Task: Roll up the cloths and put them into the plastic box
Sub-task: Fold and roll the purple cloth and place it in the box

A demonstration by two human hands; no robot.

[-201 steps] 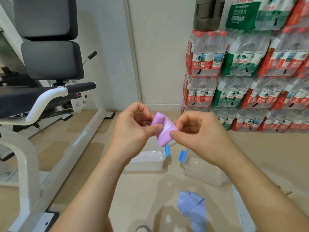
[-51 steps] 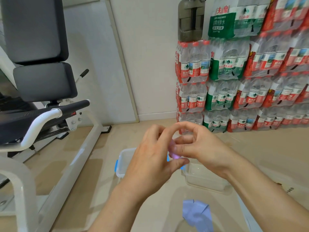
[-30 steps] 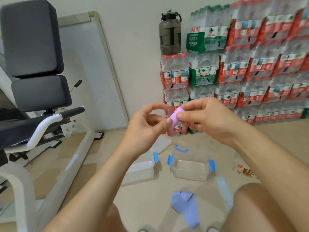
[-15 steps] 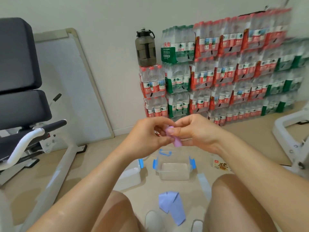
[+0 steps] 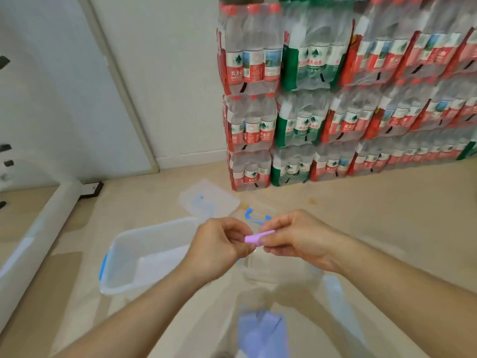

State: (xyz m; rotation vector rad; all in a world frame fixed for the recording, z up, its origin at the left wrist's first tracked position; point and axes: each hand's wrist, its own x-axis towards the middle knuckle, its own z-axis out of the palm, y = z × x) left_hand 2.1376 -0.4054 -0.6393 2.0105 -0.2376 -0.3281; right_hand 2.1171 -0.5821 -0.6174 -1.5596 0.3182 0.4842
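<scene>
A small pink cloth, rolled into a tight tube, is pinched between my left hand and my right hand. Both hands hold it in the air above the floor. Directly below them stands a clear plastic box with blue clips, blurred and partly hidden by my hands. A second, larger clear box with a blue clip sits to its left. A pale blue cloth lies folded on the floor at the bottom centre.
A clear lid lies on the floor behind the boxes. Stacked packs of bottled water line the wall at the right. A white machine frame runs along the left. A white strip lies right of the small box.
The view has dipped down and closer to the floor. My hands have lowered with the pink roll, now just above the small box, and the roll looks tighter.
</scene>
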